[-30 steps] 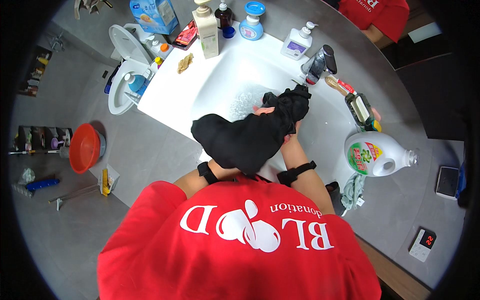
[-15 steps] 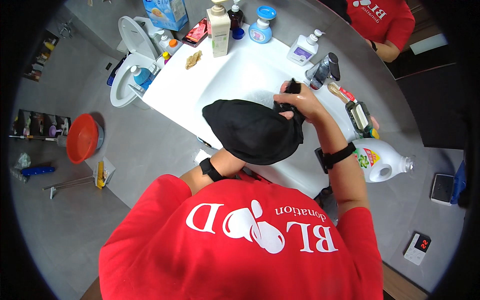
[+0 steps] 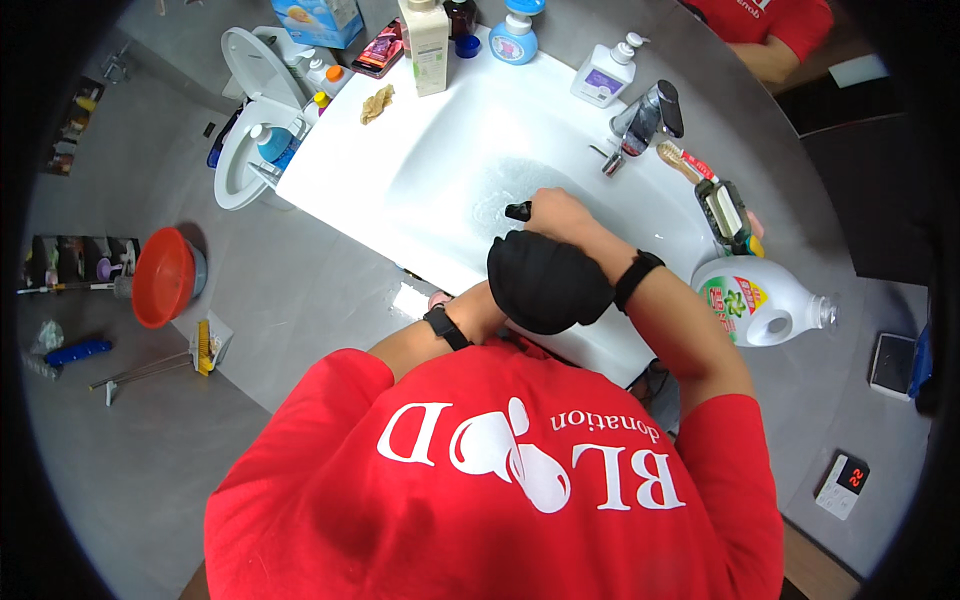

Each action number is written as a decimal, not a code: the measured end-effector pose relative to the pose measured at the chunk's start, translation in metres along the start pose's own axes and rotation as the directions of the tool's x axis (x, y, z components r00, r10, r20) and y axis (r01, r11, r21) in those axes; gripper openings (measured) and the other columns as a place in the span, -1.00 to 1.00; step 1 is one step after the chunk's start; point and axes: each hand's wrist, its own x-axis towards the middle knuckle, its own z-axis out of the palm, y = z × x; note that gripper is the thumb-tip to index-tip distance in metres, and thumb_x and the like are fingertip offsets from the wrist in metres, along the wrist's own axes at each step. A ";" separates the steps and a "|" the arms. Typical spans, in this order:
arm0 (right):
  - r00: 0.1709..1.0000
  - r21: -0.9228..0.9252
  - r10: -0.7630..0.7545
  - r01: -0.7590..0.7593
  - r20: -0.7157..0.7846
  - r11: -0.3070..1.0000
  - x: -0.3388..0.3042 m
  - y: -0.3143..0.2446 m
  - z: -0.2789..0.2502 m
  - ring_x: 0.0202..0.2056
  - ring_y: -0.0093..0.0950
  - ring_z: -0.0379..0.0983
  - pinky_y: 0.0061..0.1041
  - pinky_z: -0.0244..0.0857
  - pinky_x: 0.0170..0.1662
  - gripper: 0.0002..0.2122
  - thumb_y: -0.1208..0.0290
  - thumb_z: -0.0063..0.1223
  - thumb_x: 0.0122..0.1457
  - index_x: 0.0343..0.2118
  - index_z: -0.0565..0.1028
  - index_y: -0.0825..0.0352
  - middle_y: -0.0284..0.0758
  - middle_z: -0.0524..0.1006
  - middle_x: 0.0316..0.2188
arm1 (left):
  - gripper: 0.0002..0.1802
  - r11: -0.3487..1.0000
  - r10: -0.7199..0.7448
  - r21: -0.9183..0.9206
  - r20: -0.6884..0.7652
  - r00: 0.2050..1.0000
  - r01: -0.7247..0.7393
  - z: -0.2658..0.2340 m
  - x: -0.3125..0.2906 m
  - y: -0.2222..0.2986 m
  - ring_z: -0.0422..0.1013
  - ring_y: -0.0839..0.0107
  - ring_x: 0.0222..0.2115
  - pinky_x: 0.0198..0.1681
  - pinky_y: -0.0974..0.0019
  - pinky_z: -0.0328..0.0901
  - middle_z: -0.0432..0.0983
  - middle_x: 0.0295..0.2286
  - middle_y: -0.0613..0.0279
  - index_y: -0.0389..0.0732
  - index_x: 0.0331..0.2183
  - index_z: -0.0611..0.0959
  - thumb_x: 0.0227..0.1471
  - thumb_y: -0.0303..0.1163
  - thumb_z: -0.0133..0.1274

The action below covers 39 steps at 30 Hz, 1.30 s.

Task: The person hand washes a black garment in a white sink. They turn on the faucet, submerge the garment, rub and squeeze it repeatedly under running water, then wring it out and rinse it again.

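Over the near part of the white sink (image 3: 420, 160) is a black fabric cap (image 3: 548, 283), bunched into a rounded shape. My right hand (image 3: 560, 215) is closed at its far side, and a dark end of the cap sticks out from the fingers toward the basin. My left hand (image 3: 484, 308) reaches behind the cap from the near left; its fingers are hidden by the fabric. Bubbly water (image 3: 495, 195) lies in the basin just beyond my right hand. To the far right of that hand stands the chrome faucet (image 3: 650, 118).
On the sink's rim stand a beige pump bottle (image 3: 428, 50), a blue foam bottle (image 3: 514, 40) and a white pump bottle (image 3: 604, 75). A brush (image 3: 680, 158), a soap dish (image 3: 724, 210) and a white detergent jug (image 3: 765, 305) lie right. A toilet (image 3: 240, 180) is left.
The cap has gone from spread out to bunched and shifted right. My right hand has moved down and left from the faucet, and my left forearm has moved slightly right.
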 end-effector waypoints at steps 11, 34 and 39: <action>0.971 0.842 -0.234 0.084 0.051 0.533 -0.005 0.036 -0.021 -0.14 -0.38 0.49 -0.39 0.36 -0.05 -0.51 0.09 0.16 0.08 0.01 0.43 0.28 -0.30 0.52 -0.23 | -0.82 0.147 -0.375 -0.918 0.294 0.879 0.369 -0.045 0.006 0.006 0.41 0.51 -0.28 -0.19 0.49 0.29 0.50 -0.32 0.37 -0.20 -0.19 0.58 0.14 -0.41 0.02; 0.985 0.384 -0.096 0.145 -0.146 0.912 -0.015 -0.025 -0.049 -0.25 -0.12 0.51 -0.28 0.35 -0.13 -0.72 0.31 -0.01 0.09 -0.27 0.58 0.42 0.00 0.57 -0.31 | -0.65 0.273 -0.444 -0.777 0.421 0.791 0.567 -0.061 0.009 0.013 0.44 0.34 -0.12 -0.03 0.38 0.31 0.52 -0.17 0.17 -0.33 -0.05 0.52 0.12 -0.41 0.05; 0.992 0.464 0.044 0.016 -0.117 0.885 0.020 -0.023 -0.017 -0.20 -0.07 0.52 -0.25 0.36 -0.07 -0.66 0.29 -0.01 0.05 -0.23 0.56 0.48 0.06 0.56 -0.27 | -0.64 0.967 -0.207 -0.120 0.153 0.966 0.226 -0.063 -0.019 0.011 0.43 0.31 -0.12 -0.04 0.41 0.29 0.51 -0.16 0.15 -0.26 -0.04 0.53 0.12 -0.37 0.05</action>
